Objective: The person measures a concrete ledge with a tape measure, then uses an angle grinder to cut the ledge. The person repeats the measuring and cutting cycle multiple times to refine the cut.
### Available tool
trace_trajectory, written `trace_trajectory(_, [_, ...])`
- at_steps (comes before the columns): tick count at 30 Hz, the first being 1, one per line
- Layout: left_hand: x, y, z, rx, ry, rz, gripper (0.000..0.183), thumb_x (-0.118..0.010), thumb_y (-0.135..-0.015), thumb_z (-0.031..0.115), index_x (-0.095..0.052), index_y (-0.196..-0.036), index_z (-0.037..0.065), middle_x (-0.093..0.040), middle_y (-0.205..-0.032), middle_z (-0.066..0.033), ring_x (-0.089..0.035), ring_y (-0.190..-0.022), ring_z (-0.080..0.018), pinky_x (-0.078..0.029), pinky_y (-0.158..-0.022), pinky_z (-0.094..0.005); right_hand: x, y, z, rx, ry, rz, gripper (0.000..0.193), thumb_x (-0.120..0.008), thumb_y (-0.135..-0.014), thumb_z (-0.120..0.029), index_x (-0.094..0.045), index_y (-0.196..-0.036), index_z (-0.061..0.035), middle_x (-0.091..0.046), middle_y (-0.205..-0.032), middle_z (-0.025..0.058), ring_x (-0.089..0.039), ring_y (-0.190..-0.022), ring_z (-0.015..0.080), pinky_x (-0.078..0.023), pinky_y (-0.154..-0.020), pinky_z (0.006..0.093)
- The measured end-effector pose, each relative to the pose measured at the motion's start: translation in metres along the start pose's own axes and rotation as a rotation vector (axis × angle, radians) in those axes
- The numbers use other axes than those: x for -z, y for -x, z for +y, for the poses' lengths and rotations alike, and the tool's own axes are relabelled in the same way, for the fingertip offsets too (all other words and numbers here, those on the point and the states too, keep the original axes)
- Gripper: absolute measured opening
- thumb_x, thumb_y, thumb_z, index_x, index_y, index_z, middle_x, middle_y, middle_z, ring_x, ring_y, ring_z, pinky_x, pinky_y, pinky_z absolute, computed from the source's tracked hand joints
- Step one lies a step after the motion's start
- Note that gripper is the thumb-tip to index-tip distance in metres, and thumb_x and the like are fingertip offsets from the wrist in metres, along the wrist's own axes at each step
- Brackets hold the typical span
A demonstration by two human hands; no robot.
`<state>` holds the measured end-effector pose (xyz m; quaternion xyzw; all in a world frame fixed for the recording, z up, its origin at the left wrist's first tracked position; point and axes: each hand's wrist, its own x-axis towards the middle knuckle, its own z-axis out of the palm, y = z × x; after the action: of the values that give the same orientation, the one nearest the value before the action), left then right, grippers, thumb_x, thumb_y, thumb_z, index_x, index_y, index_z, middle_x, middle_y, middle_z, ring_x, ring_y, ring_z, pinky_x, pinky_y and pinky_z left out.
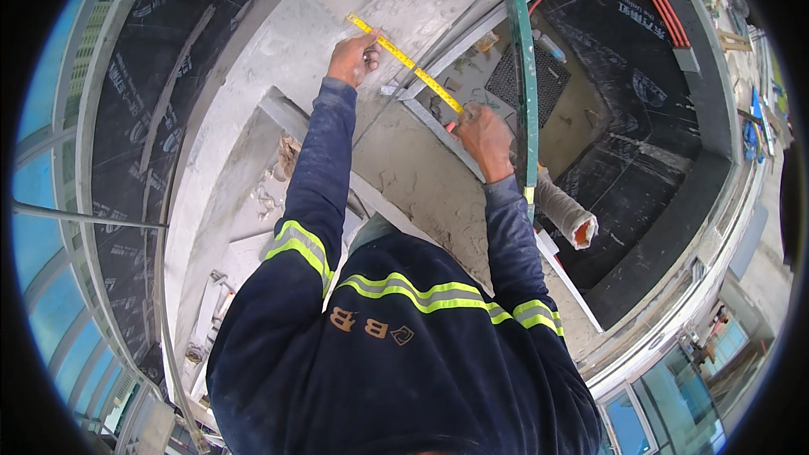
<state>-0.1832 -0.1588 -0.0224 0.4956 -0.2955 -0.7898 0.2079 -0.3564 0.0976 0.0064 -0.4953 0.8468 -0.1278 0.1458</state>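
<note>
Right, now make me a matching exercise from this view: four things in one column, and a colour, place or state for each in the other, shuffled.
1. Measuring tape
2. Red tubes
3. Thick roll
4. Green bar

A. Off-white outside, orange-red inside its open end
B. Long and straight, passing just right of the right hand
C. Yellow, stretched between the left hand and the right hand
D. Bent in a curve, at the picture's upper right

Pairs: 1-C, 2-D, 3-A, 4-B
</note>
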Motion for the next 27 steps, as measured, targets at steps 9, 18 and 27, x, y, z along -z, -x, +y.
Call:
trace_trajectory(9, [0.001,0.003,-0.001,-0.001,0.004,0.003,0.020,-0.068,-0.098,0.024,-0.064,-0.103,0.005,-0.057,-0.081,-0.0014,-0.048,-0.065,-0.0097,-0.040,-0.057,-0.0263,0.032,0.001,-0.025,-0.143,-0.107,-0.041,0.019,-0.061,-0.090,-0.025,-0.072,-0.088,-0.0093,-0.070,-0.083,0.0217,-0.070,-0.078,0.0415,-0.056,-0.069,0.0502])
trace_trajectory(18, [0.000,0.005,0.001,0.047,-0.058,0.090,0.020,-0.070,-0.096,0.024,-0.068,-0.103,0.006,-0.060,-0.080,0.0003,-0.050,-0.064,-0.0092,-0.043,-0.056,-0.0256,0.017,0.000,-0.008,-0.015,-0.105,-0.060,0.020,-0.059,-0.089,-0.024,-0.070,-0.086,-0.0074,-0.069,-0.083,0.0232,-0.068,-0.079,0.0444,-0.054,-0.070,0.0519])
trace_trajectory(27, [0.013,0.004,-0.003,-0.054,-0.101,-0.020,0.023,-0.069,-0.096,0.029,-0.064,-0.102,0.007,-0.057,-0.077,-0.0003,-0.050,-0.060,-0.0096,-0.040,-0.051,-0.0248,-0.005,0.017,0.006,0.248,0.003,0.315,0.022,-0.065,-0.087,-0.032,-0.067,-0.085,-0.0108,-0.062,-0.070,0.0103,-0.063,-0.058,0.0333,-0.051,-0.054,0.0426])
